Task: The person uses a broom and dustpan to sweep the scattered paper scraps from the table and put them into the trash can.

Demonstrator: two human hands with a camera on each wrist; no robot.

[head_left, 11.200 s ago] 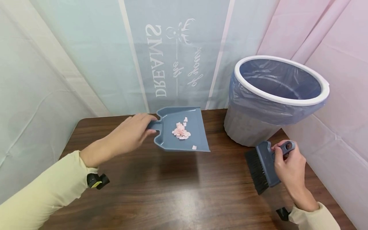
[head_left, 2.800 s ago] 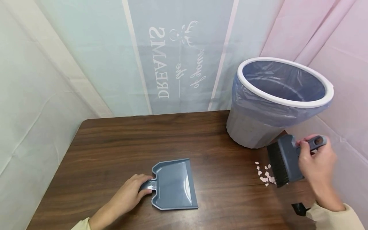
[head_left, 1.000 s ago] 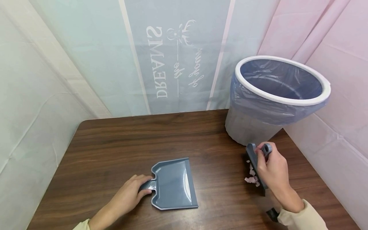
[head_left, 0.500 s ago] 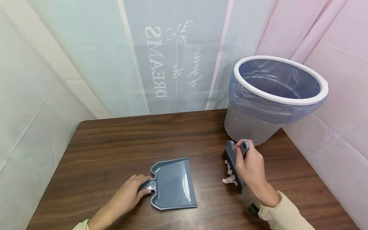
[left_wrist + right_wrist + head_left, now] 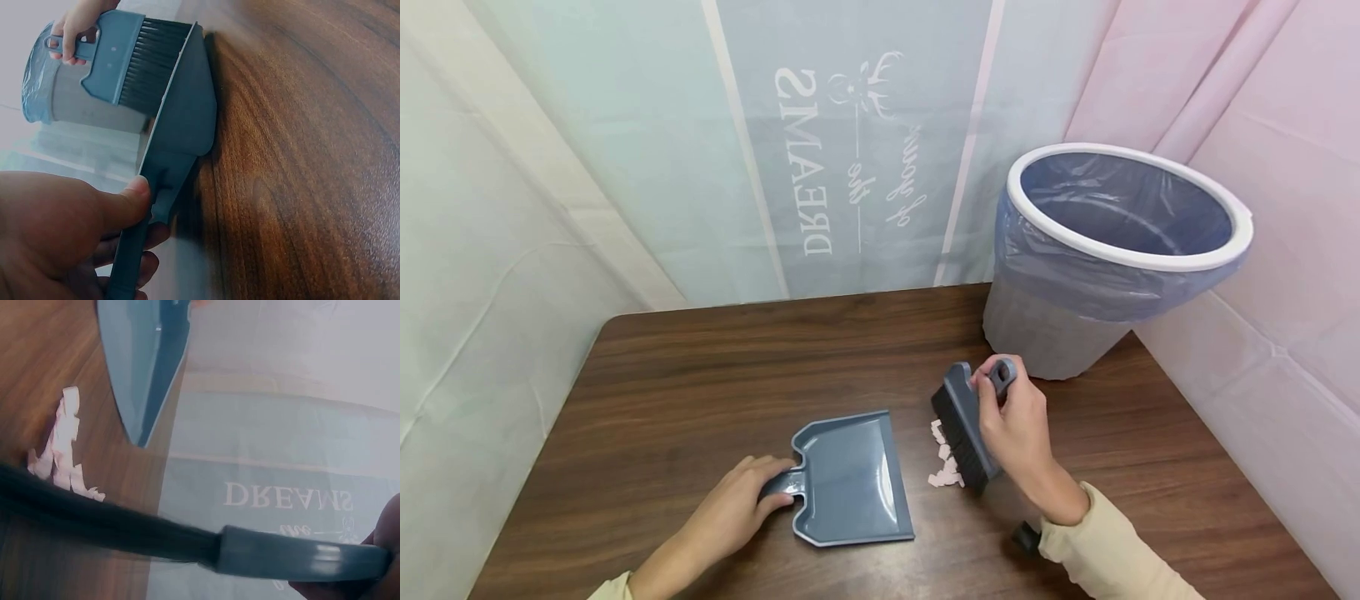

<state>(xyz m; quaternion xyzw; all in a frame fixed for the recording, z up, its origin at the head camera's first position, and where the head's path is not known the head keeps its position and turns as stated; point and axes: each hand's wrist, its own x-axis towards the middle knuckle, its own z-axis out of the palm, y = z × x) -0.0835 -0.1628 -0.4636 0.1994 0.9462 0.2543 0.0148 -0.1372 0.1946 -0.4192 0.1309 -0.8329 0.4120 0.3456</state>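
Note:
My left hand (image 5: 741, 500) grips the handle of a blue-grey dustpan (image 5: 850, 479) lying on the wooden table, its flat lip facing right. In the left wrist view the thumb (image 5: 134, 194) lies along one side of that handle, with fingers curled beneath. My right hand (image 5: 1018, 421) holds a matching hand brush (image 5: 966, 408) by its handle, the dark bristles (image 5: 958, 446) down against the tabletop. Small pale pink paper scraps (image 5: 946, 467) lie in a line along the bristles, a short gap from the dustpan lip. The right wrist view shows these scraps (image 5: 62, 444) between brush and dustpan.
A grey waste bin (image 5: 1037, 333) with a white rim and blue bag liner stands at the table's back right. Printed curtain (image 5: 865, 167) hangs right behind the table's back edge (image 5: 760, 304). White sheeting closes in both sides.
My right hand has swept the brush leftward, pushing the paper scraps from near the bin toward the dustpan. The dustpan, earlier raised with scraps on it, now lies bare on the table, held still lately.

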